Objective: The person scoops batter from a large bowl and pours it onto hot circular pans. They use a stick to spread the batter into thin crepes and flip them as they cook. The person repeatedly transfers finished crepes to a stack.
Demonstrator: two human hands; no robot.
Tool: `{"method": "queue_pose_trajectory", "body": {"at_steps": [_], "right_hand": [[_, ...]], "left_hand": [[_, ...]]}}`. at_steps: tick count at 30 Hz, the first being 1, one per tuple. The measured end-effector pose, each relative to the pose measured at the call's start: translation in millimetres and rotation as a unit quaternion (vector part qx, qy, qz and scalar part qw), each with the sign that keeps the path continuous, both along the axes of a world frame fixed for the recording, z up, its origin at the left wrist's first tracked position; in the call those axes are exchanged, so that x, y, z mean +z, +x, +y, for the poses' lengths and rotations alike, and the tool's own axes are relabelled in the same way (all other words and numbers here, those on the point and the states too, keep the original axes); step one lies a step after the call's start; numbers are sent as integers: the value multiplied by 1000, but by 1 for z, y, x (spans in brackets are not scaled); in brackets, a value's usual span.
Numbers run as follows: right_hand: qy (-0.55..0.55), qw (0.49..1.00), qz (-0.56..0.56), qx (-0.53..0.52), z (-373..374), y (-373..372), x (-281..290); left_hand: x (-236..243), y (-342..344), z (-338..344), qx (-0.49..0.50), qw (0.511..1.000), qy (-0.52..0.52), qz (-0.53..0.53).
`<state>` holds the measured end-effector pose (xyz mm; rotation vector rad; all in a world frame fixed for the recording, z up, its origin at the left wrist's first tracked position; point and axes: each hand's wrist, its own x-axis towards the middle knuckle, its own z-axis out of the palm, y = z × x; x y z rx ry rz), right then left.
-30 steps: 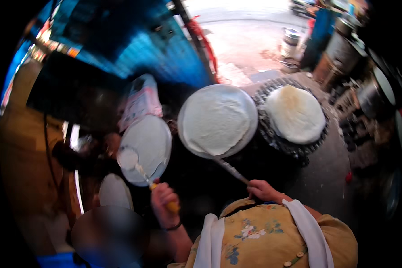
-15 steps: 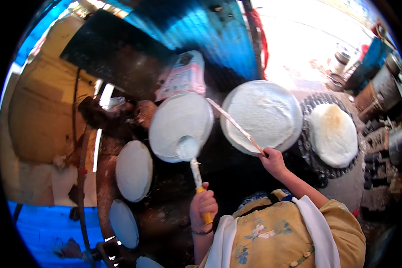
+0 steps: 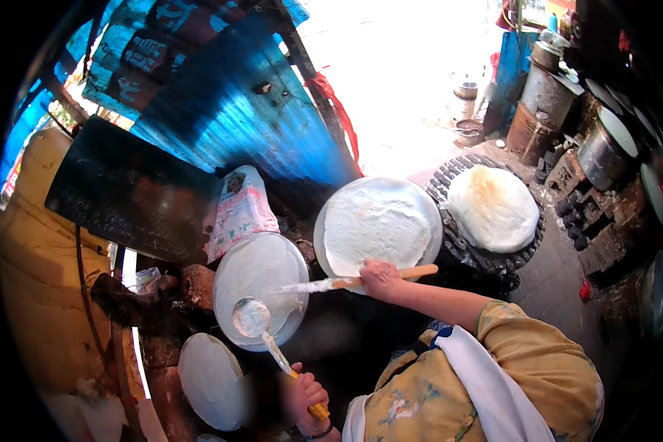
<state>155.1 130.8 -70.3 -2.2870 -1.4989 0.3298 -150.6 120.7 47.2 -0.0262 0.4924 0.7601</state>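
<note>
In the head view, a ladle (image 3: 278,355) is gripped by the left hand's (image 3: 309,400) closed fingers, its bowl held over the left pan (image 3: 300,267), at the middle pan's (image 3: 437,230) eight o'clock. A wooden-handled stick (image 3: 346,282), pointed toward nine o'clock, is gripped by the right hand's (image 3: 381,280) fingers.

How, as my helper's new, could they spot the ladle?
Below the blue wall and printed sack is a round tray. Crossing its lower edge, in the left hand, is the ladle. Its round bowl distinguishes it from the right hand's stick.
</note>
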Motion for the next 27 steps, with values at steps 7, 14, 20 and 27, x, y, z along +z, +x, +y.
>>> {"method": "queue_pose_trajectory", "body": {"at_steps": [7, 14, 20, 27], "right_hand": [[262, 942, 50, -205, 9, 76, 47], [534, 764, 165, -322, -128, 259, 39], [491, 585, 318, -561, -285, 308, -37], [257, 459, 211, -824, -345, 311, -222]], "left_hand": [[-8, 22, 8, -79, 983, -31, -161], [-7, 100, 8, -82, 990, -55, -103], [0, 150, -1, -96, 989, -48, -106], [2, 203, -14, -85, 991, -54, -91]]}}
